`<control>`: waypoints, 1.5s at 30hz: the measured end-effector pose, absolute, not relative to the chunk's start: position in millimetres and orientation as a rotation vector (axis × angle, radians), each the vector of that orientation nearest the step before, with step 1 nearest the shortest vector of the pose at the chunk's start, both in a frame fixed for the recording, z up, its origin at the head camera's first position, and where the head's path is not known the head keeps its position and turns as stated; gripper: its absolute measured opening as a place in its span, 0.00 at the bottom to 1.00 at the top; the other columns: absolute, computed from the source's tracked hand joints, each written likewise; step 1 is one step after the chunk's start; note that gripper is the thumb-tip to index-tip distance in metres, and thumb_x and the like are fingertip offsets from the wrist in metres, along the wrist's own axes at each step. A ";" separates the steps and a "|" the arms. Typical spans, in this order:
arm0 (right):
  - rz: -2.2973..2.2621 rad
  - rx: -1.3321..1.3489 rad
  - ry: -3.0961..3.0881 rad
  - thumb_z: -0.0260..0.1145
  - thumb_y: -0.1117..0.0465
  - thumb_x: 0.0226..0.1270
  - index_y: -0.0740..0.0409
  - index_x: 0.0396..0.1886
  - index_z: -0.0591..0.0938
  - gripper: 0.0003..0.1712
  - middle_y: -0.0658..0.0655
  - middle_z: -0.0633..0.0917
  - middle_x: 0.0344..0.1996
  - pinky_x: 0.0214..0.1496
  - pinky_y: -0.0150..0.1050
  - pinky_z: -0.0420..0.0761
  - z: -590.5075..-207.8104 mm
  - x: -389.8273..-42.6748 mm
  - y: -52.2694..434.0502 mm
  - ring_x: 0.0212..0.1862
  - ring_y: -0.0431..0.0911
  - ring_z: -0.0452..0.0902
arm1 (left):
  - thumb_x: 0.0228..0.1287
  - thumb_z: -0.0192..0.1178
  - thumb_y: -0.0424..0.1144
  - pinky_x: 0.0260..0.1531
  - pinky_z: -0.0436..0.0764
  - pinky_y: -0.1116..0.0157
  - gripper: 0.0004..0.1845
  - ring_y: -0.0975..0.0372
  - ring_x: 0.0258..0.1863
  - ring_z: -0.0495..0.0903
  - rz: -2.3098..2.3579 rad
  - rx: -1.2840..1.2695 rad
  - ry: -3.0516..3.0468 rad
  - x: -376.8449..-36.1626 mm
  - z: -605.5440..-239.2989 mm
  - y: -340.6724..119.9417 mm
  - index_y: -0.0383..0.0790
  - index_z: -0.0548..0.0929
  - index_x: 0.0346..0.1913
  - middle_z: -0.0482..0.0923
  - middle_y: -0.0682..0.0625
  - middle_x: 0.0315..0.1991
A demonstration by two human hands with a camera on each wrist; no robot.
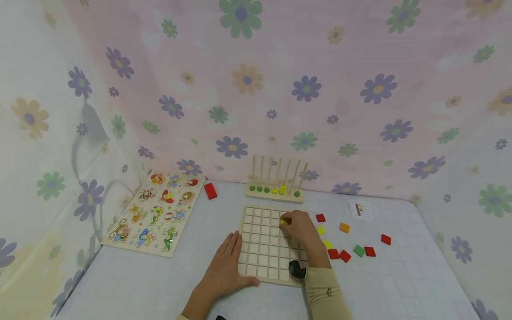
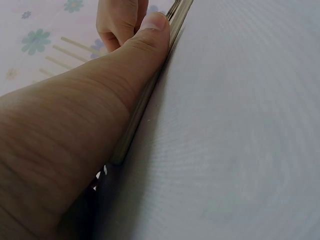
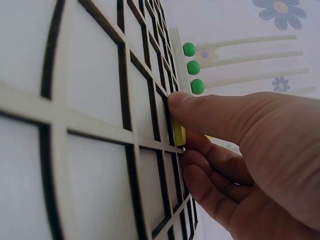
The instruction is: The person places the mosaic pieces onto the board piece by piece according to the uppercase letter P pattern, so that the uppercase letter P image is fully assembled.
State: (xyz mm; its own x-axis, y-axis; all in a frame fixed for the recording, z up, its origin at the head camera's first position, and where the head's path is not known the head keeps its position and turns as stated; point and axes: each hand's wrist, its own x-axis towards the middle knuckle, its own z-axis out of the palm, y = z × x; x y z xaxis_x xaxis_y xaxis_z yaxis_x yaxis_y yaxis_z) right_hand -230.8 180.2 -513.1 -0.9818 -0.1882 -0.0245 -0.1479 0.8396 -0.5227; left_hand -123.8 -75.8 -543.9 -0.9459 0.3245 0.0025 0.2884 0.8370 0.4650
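Observation:
A wooden grid board [image 1: 263,249] with square cells lies flat in front of me. Along its left and near edges rests my left hand [image 1: 226,264], fingers extended at the left side and thumb [image 2: 150,37] at the near corner. My right hand [image 1: 299,227] pinches a yellow square tile [image 3: 179,134] between thumb and fingers, right at a cell in the upper right part of the board. In the right wrist view the tile stands tilted against the grid. Part of the board is hidden under the right hand and forearm.
Behind the board stands a wooden peg rack [image 1: 276,195] with green and yellow beads. Red, yellow, orange and green tiles [image 1: 345,256] lie scattered at right, near a small pattern card [image 1: 361,210]. An insect puzzle board [image 1: 156,213] and a red block [image 1: 210,191] are at left.

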 end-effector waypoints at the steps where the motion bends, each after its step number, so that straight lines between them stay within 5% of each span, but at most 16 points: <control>1: -0.823 -0.271 2.939 0.74 0.60 0.63 0.55 0.49 0.90 0.14 0.55 0.89 0.41 0.52 0.48 0.84 -512.9 -231.2 180.4 0.43 0.47 0.82 | 0.40 0.63 0.84 0.78 0.60 0.47 0.75 0.45 0.82 0.50 0.728 0.492 2.941 -124.1 -543.8 -75.7 0.32 0.53 0.80 0.51 0.38 0.82; 19: -0.858 -0.262 2.938 0.75 0.61 0.62 0.55 0.47 0.91 0.13 0.56 0.91 0.45 0.55 0.49 0.85 -512.6 -232.2 178.4 0.49 0.51 0.86 | 0.40 0.64 0.83 0.79 0.59 0.48 0.75 0.46 0.82 0.48 0.718 0.484 2.929 -123.1 -543.7 -74.3 0.33 0.52 0.81 0.50 0.39 0.82; 45: -0.908 -0.257 2.952 0.76 0.63 0.60 0.57 0.45 0.92 0.12 0.55 0.90 0.41 0.49 0.45 0.86 -506.5 -226.8 175.8 0.44 0.50 0.85 | 0.40 0.64 0.83 0.79 0.60 0.49 0.75 0.46 0.82 0.49 0.700 0.492 2.949 -122.9 -544.0 -74.1 0.32 0.52 0.81 0.50 0.39 0.82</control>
